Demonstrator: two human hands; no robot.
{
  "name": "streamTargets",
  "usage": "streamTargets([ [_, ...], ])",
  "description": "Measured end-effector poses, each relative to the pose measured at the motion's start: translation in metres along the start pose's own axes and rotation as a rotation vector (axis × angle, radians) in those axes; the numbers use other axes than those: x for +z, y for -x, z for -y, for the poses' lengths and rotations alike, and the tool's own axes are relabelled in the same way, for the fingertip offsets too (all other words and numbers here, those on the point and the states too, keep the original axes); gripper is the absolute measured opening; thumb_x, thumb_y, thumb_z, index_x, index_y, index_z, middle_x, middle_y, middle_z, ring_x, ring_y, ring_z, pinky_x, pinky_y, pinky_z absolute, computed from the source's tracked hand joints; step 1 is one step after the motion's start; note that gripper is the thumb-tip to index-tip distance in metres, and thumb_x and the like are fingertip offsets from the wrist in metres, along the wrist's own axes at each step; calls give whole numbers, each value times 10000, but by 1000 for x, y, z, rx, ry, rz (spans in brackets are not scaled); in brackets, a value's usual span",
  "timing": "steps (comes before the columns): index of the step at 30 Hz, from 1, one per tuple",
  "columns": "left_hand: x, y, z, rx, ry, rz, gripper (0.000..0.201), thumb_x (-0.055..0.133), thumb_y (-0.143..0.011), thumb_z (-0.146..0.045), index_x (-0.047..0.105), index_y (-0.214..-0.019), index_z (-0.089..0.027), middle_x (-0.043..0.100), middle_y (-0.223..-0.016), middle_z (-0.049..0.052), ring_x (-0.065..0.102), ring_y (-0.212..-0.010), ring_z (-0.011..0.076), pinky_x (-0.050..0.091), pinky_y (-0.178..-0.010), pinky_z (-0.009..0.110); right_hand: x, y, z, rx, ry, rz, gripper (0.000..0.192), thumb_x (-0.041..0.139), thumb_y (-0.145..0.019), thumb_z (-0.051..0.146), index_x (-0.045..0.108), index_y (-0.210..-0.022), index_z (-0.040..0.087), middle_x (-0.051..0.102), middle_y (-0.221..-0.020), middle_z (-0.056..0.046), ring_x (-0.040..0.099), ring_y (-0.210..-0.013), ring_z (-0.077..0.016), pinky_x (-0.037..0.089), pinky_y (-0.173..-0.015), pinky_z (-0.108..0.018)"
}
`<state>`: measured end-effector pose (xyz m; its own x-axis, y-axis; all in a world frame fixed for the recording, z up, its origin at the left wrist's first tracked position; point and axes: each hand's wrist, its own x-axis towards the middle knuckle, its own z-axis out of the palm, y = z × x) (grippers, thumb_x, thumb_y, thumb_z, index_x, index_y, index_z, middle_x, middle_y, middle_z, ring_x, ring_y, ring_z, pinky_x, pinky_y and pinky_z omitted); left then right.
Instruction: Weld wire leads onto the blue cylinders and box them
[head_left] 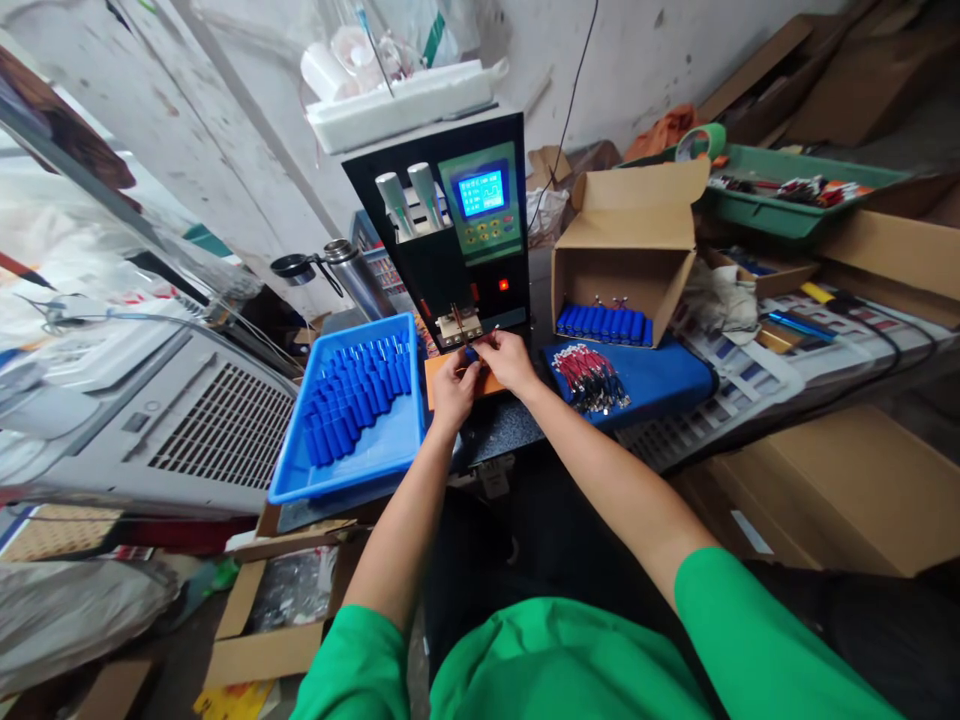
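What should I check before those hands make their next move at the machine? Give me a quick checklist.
1. Machine on: ok, its screen is lit.
2. Both hands in place: ok, left hand and right hand meet at its front.
3. Grip on the small piece: cannot tell, the fingers mostly hide it.
4. Fingers clear of the metal contacts: cannot tell, they look very close.
5. Blue cylinders nearby: ok, many fill the blue tray.
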<state>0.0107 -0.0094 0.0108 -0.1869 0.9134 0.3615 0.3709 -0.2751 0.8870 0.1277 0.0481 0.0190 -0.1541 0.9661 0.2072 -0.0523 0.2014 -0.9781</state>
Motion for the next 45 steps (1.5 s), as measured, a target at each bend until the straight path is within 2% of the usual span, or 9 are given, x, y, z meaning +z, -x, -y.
streamTargets([
  [7,1,0,0,21,16,-8,323,625,-868,-307,713,-1135,-150,759,-1075,88,691,-959,218,542,-914,358,1,-1,3,-1,64,-6,165,662,-845,288,669,-730,170,723,-743,-42,655,-719,-184,476,-690,-272],
  [13,1,-1,4,57,-6,-10,273,628,-870,-296,713,-1083,-146,765,-1015,75,691,-896,197,557,-865,333,1,-1,4,-3,84,4,129,649,-840,256,683,-760,161,747,-797,-53,681,-765,-194,485,-719,-275],
  [20,1,-1,8,40,0,-12,289,626,-877,-315,708,-1099,-150,763,-1041,79,697,-928,198,562,-891,336,1,-2,2,-19,91,9,146,661,-834,288,678,-754,166,746,-786,-58,682,-773,-202,490,-711,-274],
  [28,1,-2,5,20,-7,-8,299,628,-870,-304,706,-1118,-156,761,-1023,73,701,-897,199,580,-833,329,2,-5,-2,-4,51,25,145,659,-841,291,676,-773,165,735,-796,-55,668,-766,-197,492,-699,-279],
  [35,2,-2,6,37,-6,-22,277,642,-869,-289,706,-1101,-153,763,-1014,77,704,-908,199,583,-854,336,-7,4,-9,-79,26,35,178,651,-842,357,652,-803,183,719,-817,-46,651,-776,-185,496,-723,-281],
  [40,3,-1,8,36,-5,-36,256,625,-867,-257,708,-1086,-154,765,-1015,75,705,-900,193,578,-853,331,-12,6,-17,-63,64,60,217,639,-822,378,632,-736,179,664,-706,-27,593,-702,-168,440,-628,-258],
  [45,3,-2,6,46,-42,-27,245,649,-854,-295,723,-1049,-167,766,-975,63,702,-867,193,574,-854,340,-16,7,-19,-41,32,78,350,642,-824,493,578,-656,192,565,-580,4,532,-610,-148,378,-547,-244],
])
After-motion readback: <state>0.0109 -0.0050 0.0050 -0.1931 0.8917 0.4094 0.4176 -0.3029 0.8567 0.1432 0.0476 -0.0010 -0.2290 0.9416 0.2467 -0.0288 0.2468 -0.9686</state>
